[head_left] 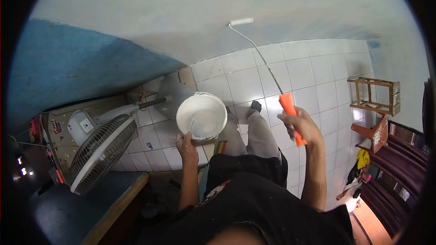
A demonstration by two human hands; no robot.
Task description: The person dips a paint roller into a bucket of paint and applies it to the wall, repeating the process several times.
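My right hand [303,126] is closed around the orange handle of a paint roller [287,104]. Its long thin rod reaches up and away, and the white roller head overlaps the lower part of the pale wall [190,13]. My left hand [186,147] grips the near rim of a white bucket [201,114], thumb over the edge and fingers hidden underneath. Whitish paint coats the bucket's inside, and a curved wire-like handle shows in it. Pale smears mark my left fingers.
A standing fan [102,154] is at the left beside a blue-topped surface [86,204]. One wall section [91,54] is blue. White floor tiles [299,72] lie under my feet. At the right are a wooden stool [376,95], an orange seat [374,132] and dark curtains [399,172].
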